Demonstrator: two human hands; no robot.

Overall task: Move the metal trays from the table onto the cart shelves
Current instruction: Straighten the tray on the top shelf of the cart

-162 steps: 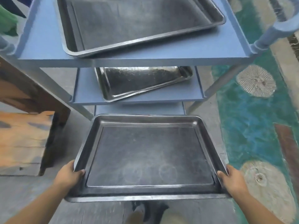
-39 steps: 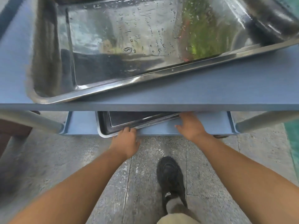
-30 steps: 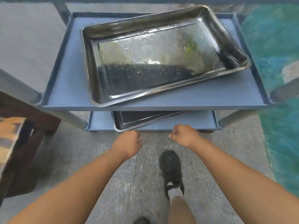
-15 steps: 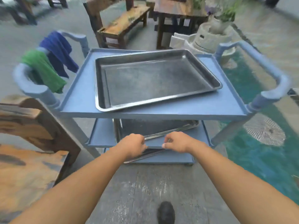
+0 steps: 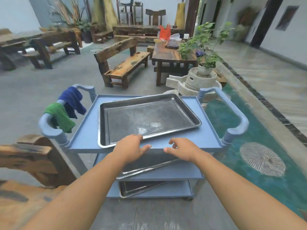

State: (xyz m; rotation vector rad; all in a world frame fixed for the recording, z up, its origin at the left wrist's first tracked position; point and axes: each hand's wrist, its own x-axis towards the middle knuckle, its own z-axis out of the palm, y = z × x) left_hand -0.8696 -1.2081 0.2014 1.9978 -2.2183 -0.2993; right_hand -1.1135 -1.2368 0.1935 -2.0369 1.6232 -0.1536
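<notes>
cloths: green (image 5: 60, 117) + blue (image 5: 73, 102), draped on cart's left handle (image 5: 49, 128). Not task items.
top tray (image 5: 147, 118): on cart's top shelf (image 5: 86, 138), sits skewed, near-left corner close to shelf front edge, far-right corner near back rim.
top tray look: shallow rect metal pan, rolled rim, dull grey floor w/ scuffs + a couple bright patches, prob. wet spots or glare.
handling (my read): stiff sheet metal, light-ish for its size, won't flex or break. Thin rim + maybe damp = slippery; will clang and slide on the smooth shelf.
where to hold: two opposite short sides, fingers under rim, thumbs on top. One-hand edge grab would let it tip.
left hand (image 5: 131, 149): empty, fingers loosely spread, palm down, at front edge of top shelf; fingertips right at top tray's near rim, can't tell if touching.
right hand (image 5: 181, 149): empty, fingers loosely curled, not gripping, hovering at front of top shelf, clear of the tray.
mid tray (image 5: 149, 168): on middle shelf (image 5: 182, 173), mostly hidden behind the arms + top shelf; only near rim shows, skewed.
bottom tray (image 5: 141, 188): on lowest shelf (image 5: 174, 191), dark floor, bright rim, also skewed, near-left corner at shelf front.
status (judgement): one tray per shelf, none in hand; looks done unless more remain out of view.
right handle (image 5: 239, 123): bare.
</notes>
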